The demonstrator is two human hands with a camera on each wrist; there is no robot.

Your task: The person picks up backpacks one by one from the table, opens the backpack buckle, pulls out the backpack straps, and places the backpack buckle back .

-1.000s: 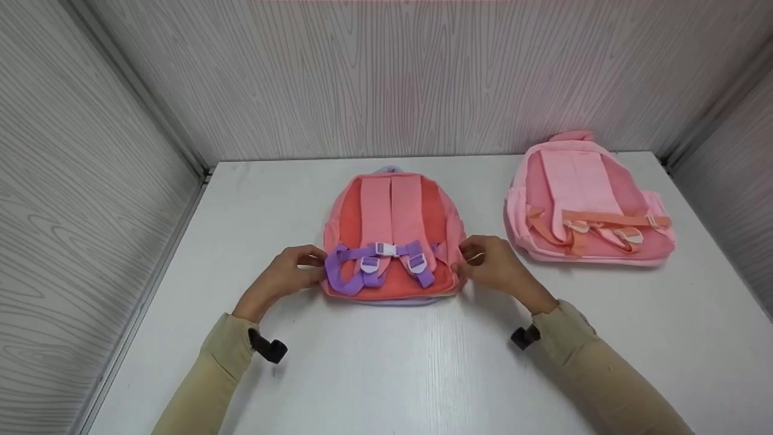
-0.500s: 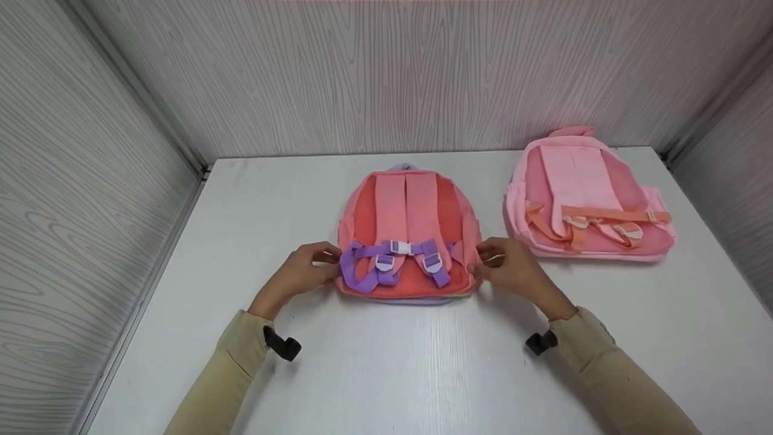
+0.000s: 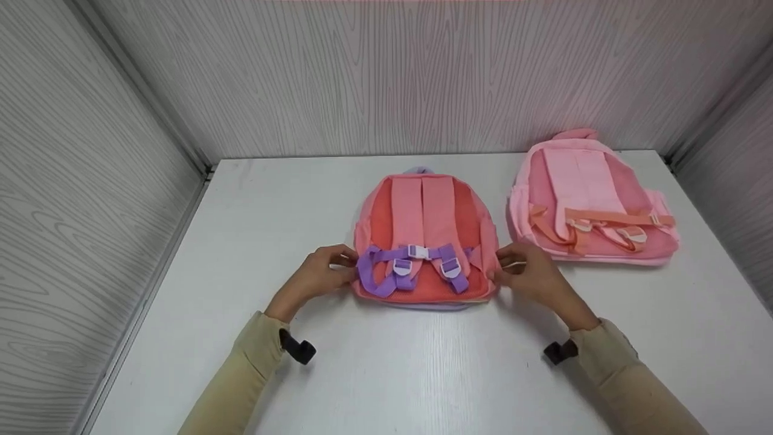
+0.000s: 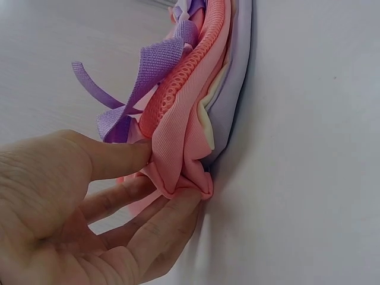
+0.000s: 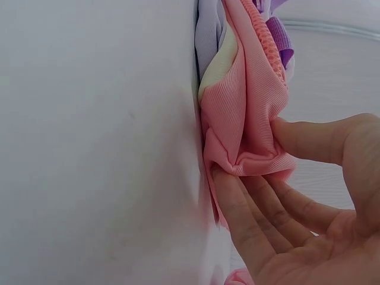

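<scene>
The left hand [image 3: 317, 277] pinches the lower left side of a coral backpack [image 3: 436, 223] between thumb and fingers; the right hand [image 3: 536, 277] pinches its lower right side the same way. The backpack lies straps up on the white table [image 3: 392, 368], its top near the far edge. Purple webbing [image 3: 391, 255] with a white buckle [image 3: 419, 252] crosses its lower half. A pink backpack [image 3: 583, 190] lies by the table's far right corner.

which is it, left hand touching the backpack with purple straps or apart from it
Touching. The left wrist view shows it plainly: the left hand pinches the pink side of the purple-strapped backpack between thumb and fingers.
</scene>
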